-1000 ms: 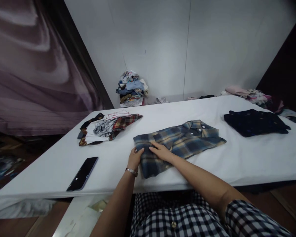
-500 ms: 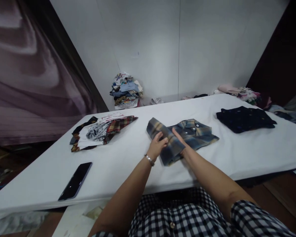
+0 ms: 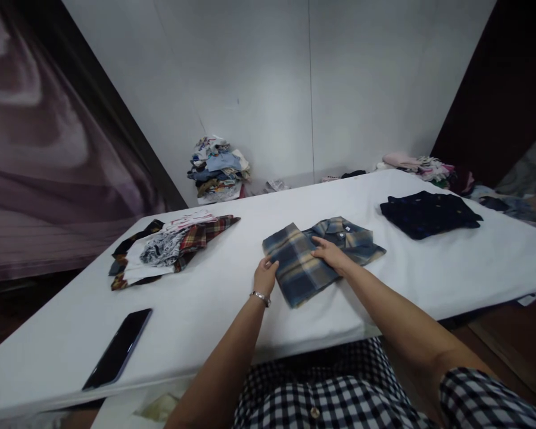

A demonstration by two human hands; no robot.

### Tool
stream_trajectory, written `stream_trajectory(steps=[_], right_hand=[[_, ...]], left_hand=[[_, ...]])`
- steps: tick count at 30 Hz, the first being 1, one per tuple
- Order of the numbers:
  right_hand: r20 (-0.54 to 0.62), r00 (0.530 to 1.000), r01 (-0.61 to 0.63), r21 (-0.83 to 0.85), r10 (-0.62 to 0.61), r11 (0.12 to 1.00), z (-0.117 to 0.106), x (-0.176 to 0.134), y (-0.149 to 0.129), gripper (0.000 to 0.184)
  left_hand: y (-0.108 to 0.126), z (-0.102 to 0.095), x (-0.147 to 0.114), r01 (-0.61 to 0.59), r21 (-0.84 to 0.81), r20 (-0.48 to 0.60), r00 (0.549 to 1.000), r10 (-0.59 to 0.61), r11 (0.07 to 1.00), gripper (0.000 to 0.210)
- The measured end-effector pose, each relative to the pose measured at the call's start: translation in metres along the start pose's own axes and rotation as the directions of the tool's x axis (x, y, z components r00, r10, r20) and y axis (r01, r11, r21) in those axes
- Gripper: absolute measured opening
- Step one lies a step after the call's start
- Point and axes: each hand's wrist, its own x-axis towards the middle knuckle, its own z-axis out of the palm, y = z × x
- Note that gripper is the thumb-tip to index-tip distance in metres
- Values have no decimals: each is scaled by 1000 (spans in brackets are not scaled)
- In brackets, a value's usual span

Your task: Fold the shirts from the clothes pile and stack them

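Note:
A blue, grey and tan plaid shirt [image 3: 301,262] lies folded in front of me, its lower part turned over flat. The collar and buttoned front show at its far right end. My left hand [image 3: 265,279], with a metal bracelet at the wrist, has the near left edge of the shirt between thumb and fingers. Across the fold, my right hand [image 3: 330,255] rests on top of the cloth with its fingers apart.
The table has a white cover [image 3: 214,322]. On its left are a pile of garments [image 3: 170,247] and a dark phone [image 3: 118,348]. A folded navy garment [image 3: 430,214] lies on the right. Stacked clothes [image 3: 218,170] stand beyond the far edge, by the wall.
The turned-over part of the shirt has come down flat. My right hand has moved from under the fold to the top; my left has slid to the left edge. The view has shifted slightly.

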Motion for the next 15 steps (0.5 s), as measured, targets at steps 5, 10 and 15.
stream_trajectory(steps=[5,10,15], right_hand=[[-132,991,1,-170,-23,985,-7,4,3,64],[-124,991,40,-135,-57,990,-10,1,8,60],[-123,988,58,-257,-92,965,-16,1,15,49]], left_hand=[[5,1,2,111,-101,71,992,-104,989,38],[11,4,8,292,-232,205,947,-247,928,54],[12,12,17,315,-180,234,934,-271,932,70]])
